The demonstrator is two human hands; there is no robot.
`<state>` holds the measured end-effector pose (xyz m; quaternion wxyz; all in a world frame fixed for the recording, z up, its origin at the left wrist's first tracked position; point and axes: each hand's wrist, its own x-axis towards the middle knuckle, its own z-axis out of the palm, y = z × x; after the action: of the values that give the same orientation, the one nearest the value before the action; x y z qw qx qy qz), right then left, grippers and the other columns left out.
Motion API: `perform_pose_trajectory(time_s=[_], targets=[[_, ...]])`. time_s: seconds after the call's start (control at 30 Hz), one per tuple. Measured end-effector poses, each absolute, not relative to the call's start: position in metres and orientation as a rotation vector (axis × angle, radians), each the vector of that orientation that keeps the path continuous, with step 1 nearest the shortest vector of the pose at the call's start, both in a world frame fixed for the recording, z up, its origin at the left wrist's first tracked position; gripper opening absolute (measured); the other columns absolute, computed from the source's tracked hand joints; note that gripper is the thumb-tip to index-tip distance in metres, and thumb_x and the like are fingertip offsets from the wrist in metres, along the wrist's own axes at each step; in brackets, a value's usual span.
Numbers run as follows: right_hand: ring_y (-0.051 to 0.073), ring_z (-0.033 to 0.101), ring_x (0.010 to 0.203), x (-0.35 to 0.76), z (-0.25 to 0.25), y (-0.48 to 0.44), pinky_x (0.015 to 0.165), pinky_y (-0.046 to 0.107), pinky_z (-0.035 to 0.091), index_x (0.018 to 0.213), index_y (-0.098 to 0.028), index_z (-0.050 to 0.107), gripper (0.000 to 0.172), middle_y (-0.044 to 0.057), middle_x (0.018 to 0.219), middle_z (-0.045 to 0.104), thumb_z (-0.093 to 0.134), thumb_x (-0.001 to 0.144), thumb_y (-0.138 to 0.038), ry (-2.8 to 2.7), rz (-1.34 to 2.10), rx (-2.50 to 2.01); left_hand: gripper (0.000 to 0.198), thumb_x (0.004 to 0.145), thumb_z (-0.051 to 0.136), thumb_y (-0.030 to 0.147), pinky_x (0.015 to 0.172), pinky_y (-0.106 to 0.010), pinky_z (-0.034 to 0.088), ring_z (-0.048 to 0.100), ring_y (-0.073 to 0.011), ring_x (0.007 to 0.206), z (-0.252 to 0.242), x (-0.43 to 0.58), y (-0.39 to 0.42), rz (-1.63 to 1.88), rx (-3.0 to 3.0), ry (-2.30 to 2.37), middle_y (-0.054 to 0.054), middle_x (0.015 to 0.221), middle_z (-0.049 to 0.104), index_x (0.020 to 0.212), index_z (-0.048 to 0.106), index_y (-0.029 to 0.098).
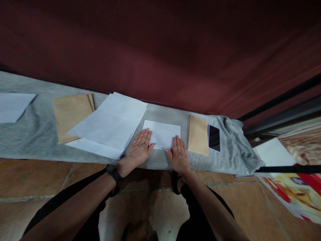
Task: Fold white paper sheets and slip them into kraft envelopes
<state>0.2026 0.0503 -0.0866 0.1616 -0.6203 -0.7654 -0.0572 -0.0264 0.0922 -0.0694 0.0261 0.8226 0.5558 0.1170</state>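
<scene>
A small white sheet of paper [162,131], perhaps folded, lies flat on the grey cloth in front of me. My left hand [140,145] rests flat at its left edge, fingers stretched out and thumb pointing inward. Over its lower right corner lies my right hand [179,155], also flat with fingers extended. Neither hand grips anything. Just left of my left hand is a stack of larger white sheets [112,120], partly covering brown envelopes [71,112]. To the right of my right hand sits a smaller pile of brown envelopes [198,135].
A phone [214,138] lies beside the right envelopes. More white paper [15,106] is at the far left of the grey cloth [37,140]. A dark red curtain [150,67] hangs behind. At right stand black bars [288,169] and a colourful printed box [296,194].
</scene>
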Motion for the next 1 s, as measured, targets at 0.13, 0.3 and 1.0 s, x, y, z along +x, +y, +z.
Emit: perform_pose_trajectory(time_s=[0.13,0.3,1.0], targets=[[0.038,0.037,0.153,0.207,-0.089,0.045,0.122,0.056,0.036,0.161,0.001,0.030,0.076,0.029,0.163,0.038,0.034,0.109,-0.054,-2.160,-0.180,-1.795,0.065,0.106,0.032,0.039,0.130,-0.047,0.025,0.030,-0.0295,0.158,-0.067,-0.027,0.093,0.378,2.516,1.759,-0.022,0.168,0.033,0.158,0.036,0.001],[0.036,0.035,0.154,0.204,-0.076,0.047,0.123,0.056,0.035,0.160,0.000,0.033,0.070,0.027,0.163,0.039,0.036,0.109,-0.048,-2.146,-0.131,-1.814,0.063,0.107,0.029,0.038,0.130,-0.048,0.026,0.027,-0.0288,0.159,-0.063,-0.020,0.092,0.473,2.542,1.688,-0.020,0.168,0.033,0.159,0.035,0.003],[0.030,0.037,0.155,0.186,-0.078,0.080,0.126,0.048,0.032,0.157,-0.003,0.042,0.063,0.022,0.164,0.041,0.036,0.110,-0.046,-2.168,-0.078,-1.801,0.062,0.104,0.032,0.033,0.131,-0.045,0.022,0.026,-0.0271,0.159,-0.067,0.003,0.115,0.329,2.571,1.608,-0.020,0.168,0.034,0.157,0.039,0.002]])
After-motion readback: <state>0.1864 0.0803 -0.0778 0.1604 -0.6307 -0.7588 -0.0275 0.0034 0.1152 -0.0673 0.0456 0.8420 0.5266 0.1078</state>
